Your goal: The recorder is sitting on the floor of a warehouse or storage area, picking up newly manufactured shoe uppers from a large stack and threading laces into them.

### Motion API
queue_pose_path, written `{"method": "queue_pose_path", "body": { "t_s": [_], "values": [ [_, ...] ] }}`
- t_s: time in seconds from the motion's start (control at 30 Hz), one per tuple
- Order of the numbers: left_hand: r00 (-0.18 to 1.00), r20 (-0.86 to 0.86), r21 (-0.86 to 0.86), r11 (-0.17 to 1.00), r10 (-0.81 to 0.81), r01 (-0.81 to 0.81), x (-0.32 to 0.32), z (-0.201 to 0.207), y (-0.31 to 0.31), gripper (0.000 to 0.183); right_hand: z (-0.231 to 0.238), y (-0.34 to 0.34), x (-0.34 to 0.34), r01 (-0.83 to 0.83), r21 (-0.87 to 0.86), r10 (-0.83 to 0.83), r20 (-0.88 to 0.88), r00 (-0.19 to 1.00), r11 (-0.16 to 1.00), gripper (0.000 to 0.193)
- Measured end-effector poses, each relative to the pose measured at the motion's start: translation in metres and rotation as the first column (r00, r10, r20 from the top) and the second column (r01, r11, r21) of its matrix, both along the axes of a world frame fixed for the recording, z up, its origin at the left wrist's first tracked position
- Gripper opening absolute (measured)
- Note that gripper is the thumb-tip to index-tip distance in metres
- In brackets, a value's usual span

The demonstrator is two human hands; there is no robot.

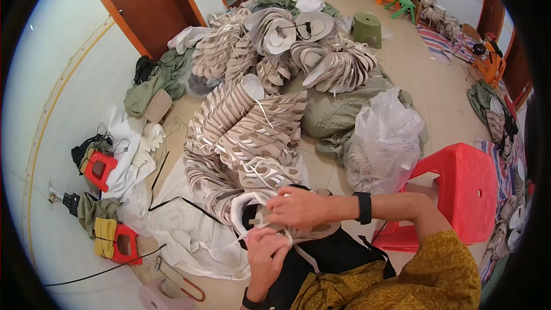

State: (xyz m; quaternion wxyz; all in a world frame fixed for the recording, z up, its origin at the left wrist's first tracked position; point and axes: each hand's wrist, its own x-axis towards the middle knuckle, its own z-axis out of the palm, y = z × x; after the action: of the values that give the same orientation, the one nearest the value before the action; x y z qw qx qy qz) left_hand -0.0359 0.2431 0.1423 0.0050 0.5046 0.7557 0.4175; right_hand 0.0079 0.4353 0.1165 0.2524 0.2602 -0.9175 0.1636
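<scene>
A beige and white shoe upper is over my lap, its padded collar curving round a dark opening. My right hand, wearing a black wristband, lies across the upper with its fingers curled onto it. Closer to me, my left hand is closed in a pinch at the upper's edge. A white shoelace shows on both sides of the left fingers; the fingertips' exact hold is partly hidden. Just beyond, a striped, laced upper tops long nested rows of similar uppers.
A white sheet lies under the near rows. A clear plastic bag and red stool stand at my right. Bundled uppers lie farther off beside a green stool. Left are small red stools and a hacksaw-like frame.
</scene>
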Motion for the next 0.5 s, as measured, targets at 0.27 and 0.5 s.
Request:
{"method": "queue_pose_path", "body": {
  "t_s": [0.27, 0.5],
  "values": [
    [0.990, -0.082, 0.090, 0.989, -0.113, 0.120, -0.016, 0.000, -0.004, 0.027, -0.023, 0.009, 0.009, 0.050, -0.015, -0.047, 0.162, 0.986, 0.999, 0.022],
    [0.964, -0.252, -0.159, 0.986, -0.081, 0.041, -0.032, -0.011, 0.012, 0.046, -0.016, 0.008, 0.018, 0.062, 0.086, -0.078, 0.199, 0.977, 0.994, 0.012]
  ]
}}
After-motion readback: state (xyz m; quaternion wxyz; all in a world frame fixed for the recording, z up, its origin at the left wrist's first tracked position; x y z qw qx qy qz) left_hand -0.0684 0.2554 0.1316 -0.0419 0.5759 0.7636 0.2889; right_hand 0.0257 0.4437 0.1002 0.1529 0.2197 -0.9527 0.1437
